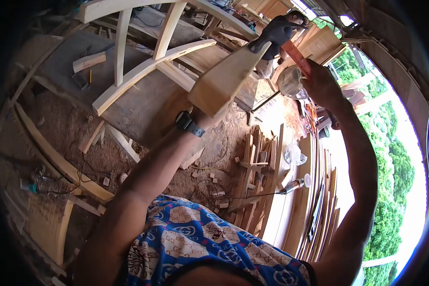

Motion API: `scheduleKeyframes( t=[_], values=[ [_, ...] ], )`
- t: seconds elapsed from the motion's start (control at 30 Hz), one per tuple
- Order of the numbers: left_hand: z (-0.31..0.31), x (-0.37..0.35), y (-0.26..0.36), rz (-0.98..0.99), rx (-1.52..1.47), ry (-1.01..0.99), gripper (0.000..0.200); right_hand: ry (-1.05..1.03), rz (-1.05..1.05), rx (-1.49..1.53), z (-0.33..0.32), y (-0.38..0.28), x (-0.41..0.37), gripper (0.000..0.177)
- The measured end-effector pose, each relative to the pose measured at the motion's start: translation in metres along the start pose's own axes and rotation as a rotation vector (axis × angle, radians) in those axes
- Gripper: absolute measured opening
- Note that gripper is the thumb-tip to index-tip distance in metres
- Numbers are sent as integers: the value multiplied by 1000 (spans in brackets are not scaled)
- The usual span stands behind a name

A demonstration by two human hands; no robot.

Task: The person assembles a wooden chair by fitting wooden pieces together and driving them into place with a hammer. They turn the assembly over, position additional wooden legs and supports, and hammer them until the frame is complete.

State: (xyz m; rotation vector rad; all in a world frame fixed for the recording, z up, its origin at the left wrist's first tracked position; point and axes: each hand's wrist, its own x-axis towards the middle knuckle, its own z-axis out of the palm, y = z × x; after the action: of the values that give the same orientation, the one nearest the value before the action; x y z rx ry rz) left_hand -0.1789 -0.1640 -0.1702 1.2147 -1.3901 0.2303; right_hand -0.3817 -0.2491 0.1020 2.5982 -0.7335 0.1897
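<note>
My left hand (216,117), below a dark wristwatch (189,124), holds a tapered, pale wooden piece (229,78) from beneath. The wood hides most of its fingers. The piece is raised before me and narrows to a pointed, notched far end. Raised on the right, my right hand (322,86) is closed around a flat orange-red bar (296,58), whose exact kind I cannot make out. The bar slants up and left, apart from the wooden piece. Left of my left hand stands a curved wooden frame (152,66) with crosspieces.
A dark workbench (138,112) bears a wood block (89,62) and a pencil (90,75). Another person (276,35) stands beyond. Stacked boards (281,190), a power tool (295,185) with a cord, and clear plastic bags (294,155) lie at lower right. Wood scraps litter the floor.
</note>
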Motion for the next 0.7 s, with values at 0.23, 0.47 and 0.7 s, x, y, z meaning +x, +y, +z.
scheduleKeyframes(
  t=[0.23,0.47,0.7],
  values=[
    [-24,6,27,233,172,300,14,127,-118,-134,-33,6,12,26],
    [-4,8,2,99,223,215,24,86,-177,-151,-43,8,10,49],
    [-25,13,31,134,120,257,25,168,126,-132,40,95,37,22]
  ],
)
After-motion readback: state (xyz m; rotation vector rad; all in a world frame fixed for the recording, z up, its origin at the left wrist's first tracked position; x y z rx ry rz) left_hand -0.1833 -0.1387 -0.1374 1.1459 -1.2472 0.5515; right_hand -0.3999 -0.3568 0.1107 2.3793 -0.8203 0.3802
